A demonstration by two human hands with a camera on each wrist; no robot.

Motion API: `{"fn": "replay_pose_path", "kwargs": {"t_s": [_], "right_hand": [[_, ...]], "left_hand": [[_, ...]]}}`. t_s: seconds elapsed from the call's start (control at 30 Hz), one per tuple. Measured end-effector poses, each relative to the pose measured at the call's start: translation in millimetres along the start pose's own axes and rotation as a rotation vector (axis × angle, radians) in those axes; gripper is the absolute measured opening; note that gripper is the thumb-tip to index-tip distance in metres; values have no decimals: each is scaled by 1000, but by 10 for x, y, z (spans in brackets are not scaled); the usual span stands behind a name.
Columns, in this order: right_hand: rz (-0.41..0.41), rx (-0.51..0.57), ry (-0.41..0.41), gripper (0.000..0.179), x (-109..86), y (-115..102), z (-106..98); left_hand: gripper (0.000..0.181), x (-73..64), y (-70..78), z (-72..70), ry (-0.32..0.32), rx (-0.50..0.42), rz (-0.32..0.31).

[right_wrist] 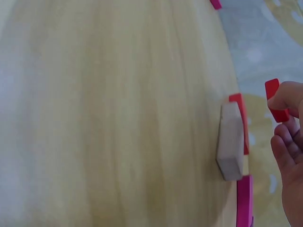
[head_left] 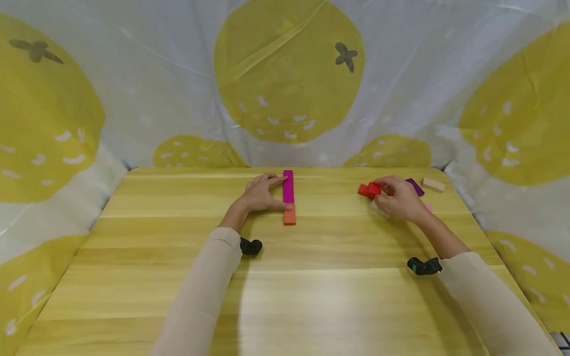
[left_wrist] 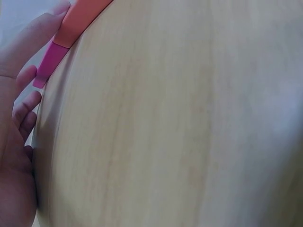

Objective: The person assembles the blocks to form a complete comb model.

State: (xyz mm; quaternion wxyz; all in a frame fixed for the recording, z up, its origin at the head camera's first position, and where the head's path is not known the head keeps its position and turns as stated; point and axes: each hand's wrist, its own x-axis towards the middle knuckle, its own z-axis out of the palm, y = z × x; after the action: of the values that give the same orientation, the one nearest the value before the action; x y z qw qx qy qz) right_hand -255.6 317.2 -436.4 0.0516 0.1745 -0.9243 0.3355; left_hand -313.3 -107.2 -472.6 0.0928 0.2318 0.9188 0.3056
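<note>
On the table a magenta block (head_left: 288, 187) and an orange block (head_left: 289, 215) lie end to end in a line. My left hand (head_left: 262, 192) rests beside them, its thumb on the orange block and its index finger at the far part of the magenta one. In the left wrist view the thumb lies against the orange block (left_wrist: 81, 21). My right hand (head_left: 400, 199) pinches a red block (head_left: 374, 190) between thumb and fingers; the right wrist view shows this red block (right_wrist: 278, 105) raised above the table. Another red block (head_left: 363, 190) lies just below it.
Around the right hand lie a pale wooden block (head_left: 380, 208), partly hidden, a purple block (head_left: 415, 187), a beige block (head_left: 433, 185) and a pink piece (head_left: 428, 207). A cloth with yellow fruit prints (head_left: 289, 74) hangs behind the table's far edge.
</note>
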Motion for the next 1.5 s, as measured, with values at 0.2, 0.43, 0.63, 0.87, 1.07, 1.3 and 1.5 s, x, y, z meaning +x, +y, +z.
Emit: {"fn": "replay_pose_path", "kwargs": {"t_s": [0.2,0.43,0.63,0.87,1.07,1.3,1.5], "right_hand": [[-55,60,-34,38,-43,-128,111],[-160,82,-66,37,-56,-369,363],[-205,105,-157,36,-22,-587,624],[-266,122,-188,36,0,-823,889],[-331,130,-231,37,9,-977,1092],[-392,84,-262,34,6,-1099,1240],[-415,37,-278,32,13,-1155,1299]], "left_hand": [[103,58,49,12,2,-8,7],[103,70,56,36,-8,6,12],[103,49,20,44,0,3,0],[104,53,37,34,-7,-7,1],[104,44,44,19,-9,-1,-9],[103,42,65,8,-8,4,-9],[104,43,53,15,-7,5,-8]]}}
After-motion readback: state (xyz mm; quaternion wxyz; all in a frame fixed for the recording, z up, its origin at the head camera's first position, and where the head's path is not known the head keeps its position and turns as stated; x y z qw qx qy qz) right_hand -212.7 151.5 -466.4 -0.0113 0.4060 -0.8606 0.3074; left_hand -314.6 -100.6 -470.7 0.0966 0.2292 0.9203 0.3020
